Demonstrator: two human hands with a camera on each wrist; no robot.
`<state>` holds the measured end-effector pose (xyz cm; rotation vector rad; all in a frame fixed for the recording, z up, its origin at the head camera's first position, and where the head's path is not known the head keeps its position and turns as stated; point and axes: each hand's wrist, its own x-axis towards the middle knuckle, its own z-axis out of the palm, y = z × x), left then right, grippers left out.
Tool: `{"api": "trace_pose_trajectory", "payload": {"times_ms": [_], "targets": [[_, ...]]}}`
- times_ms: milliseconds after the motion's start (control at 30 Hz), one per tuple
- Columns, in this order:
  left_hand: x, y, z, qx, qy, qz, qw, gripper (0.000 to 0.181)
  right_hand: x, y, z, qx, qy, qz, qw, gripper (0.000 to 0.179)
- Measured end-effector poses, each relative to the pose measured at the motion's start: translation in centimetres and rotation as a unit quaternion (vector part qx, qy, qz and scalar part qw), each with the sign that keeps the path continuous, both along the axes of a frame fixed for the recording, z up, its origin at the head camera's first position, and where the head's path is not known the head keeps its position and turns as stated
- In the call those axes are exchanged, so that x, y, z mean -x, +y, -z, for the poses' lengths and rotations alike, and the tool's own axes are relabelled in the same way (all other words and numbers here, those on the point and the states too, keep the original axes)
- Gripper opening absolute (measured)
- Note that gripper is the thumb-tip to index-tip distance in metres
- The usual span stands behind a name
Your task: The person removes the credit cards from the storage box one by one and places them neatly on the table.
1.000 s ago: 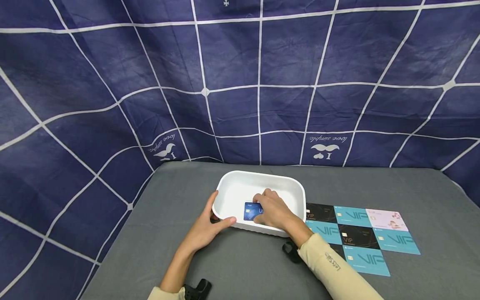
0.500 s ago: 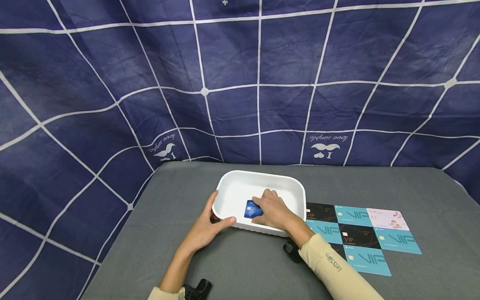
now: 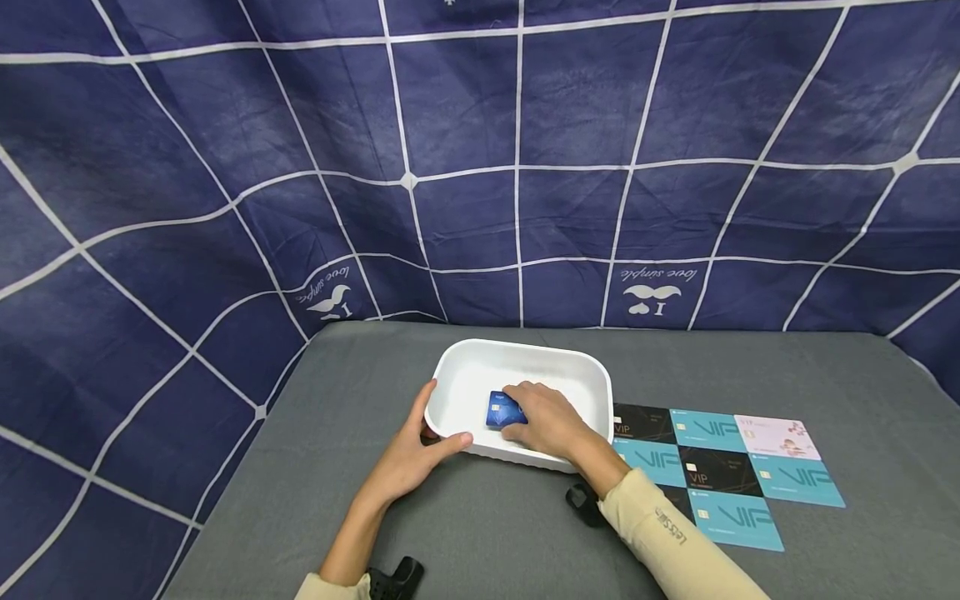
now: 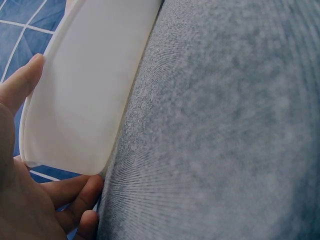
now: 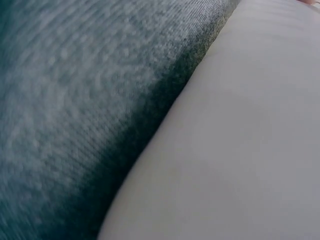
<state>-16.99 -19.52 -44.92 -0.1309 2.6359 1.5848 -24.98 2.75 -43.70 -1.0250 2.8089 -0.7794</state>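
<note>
A white plastic box (image 3: 467, 375) stands on the grey cloth, its long side towards me. My left hand (image 3: 405, 467) holds its near left corner. The thumb lies at the front rim, and in the left wrist view the fingers (image 4: 90, 192) bend around the box's end. Inside the box, my right hand (image 3: 551, 421) pinches a blue bank-style card (image 3: 502, 410) with a chip on it. The card's right part is hidden under the fingers. Box wall (image 5: 240, 130) fills much of the right wrist view, which does not show the card.
Right of the box lies a block of several cards: teal VIP cards (image 3: 735, 521), black VIP cards (image 3: 718, 472) and a pink flowered card (image 3: 776, 438). My right forearm overlaps the block's left edge. A blue gridded curtain (image 3: 570, 217) hangs behind the grey table (image 3: 262, 508).
The right hand has shifted the blue card slightly farther back inside the box. The left hand keeps its place on the box.
</note>
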Motion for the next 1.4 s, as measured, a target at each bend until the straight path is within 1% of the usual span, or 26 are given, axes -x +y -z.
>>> {"api": "trace_pose_trajectory", "payload": {"times_ms": [200,467,667,800,900,1100,1267,1400], "targets": [[-0.06,-0.10,-0.05,0.001,-0.001,-0.001,1.0000,0.102,-0.23,-0.19,-0.05,0.024,-0.009,0.027,0.9993,0.055],[-0.26,-0.10,0.10,-0.001,-0.001,-0.002,1.0000,0.102,-0.66,-0.12,-0.28,0.060,-0.007,0.042,0.9973,0.059],[-0.39,-0.07,0.10,-0.006,0.002,0.001,1.0000,0.101,-0.70,0.00,-0.19,0.084,-0.001,0.030,0.9960,0.059],[-0.37,-0.13,0.12,-0.007,0.004,0.000,1.0000,0.101,-0.67,-0.01,-0.11,0.090,0.008,0.019,0.9958,0.060],[-0.36,-0.12,0.13,-0.007,0.004,0.000,1.0000,0.102,-0.70,-0.02,-0.14,0.093,0.010,0.023,0.9954,0.061],[-0.21,0.04,0.06,-0.009,0.013,0.004,0.9999,0.101,-0.84,0.09,-0.45,0.112,-0.001,0.036,0.9930,0.062],[-0.10,0.07,0.01,-0.005,0.017,0.005,0.9998,0.101,-0.91,0.16,-0.56,0.127,0.005,0.030,0.9914,0.061],[-0.08,0.07,0.00,-0.001,0.015,0.005,0.9999,0.100,-1.00,0.23,-0.59,0.127,0.017,0.016,0.9916,0.060]]}}
